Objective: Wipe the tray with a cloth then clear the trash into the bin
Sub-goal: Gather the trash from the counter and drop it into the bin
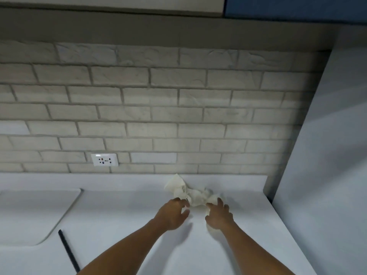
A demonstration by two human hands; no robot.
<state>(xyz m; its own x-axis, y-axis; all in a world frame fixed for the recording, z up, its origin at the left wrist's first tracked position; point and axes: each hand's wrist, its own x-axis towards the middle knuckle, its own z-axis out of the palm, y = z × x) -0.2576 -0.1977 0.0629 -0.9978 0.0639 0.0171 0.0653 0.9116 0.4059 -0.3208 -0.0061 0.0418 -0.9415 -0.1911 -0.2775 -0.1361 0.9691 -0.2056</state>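
A crumpled cloth (191, 193), off-white and deeply creased, lies on a smooth, matte white counter (123, 221) close to the back wall, its upper corner standing up against the low white upstand. The left hand (173, 213) reaches toward the cloth from the near side with the fingers loosely spread and slightly bent; the fingertips meet the cloth's left edge, and motion blur hides whether they pinch the fabric. The right hand (219, 215) lies at the cloth's right lower edge with the fingers extended forward and a pale fold visible beneath the palm; whether it grips that fold cannot be told. Both forearms are bare and enter from the lower edge of the view. The wall behind is faced with pale, rough-textured bricks (164, 114) in a staggered bond with recessed joints. A rectangular white socket plate (104, 159) is set into the lowest courses, left of the cloth. At left the counter carries a shallow recessed panel (29, 213) with a rounded corner, and a thin dark bar (68, 251) lies just beside it. A plain flat white panel (327, 155) bounds the counter on the right.
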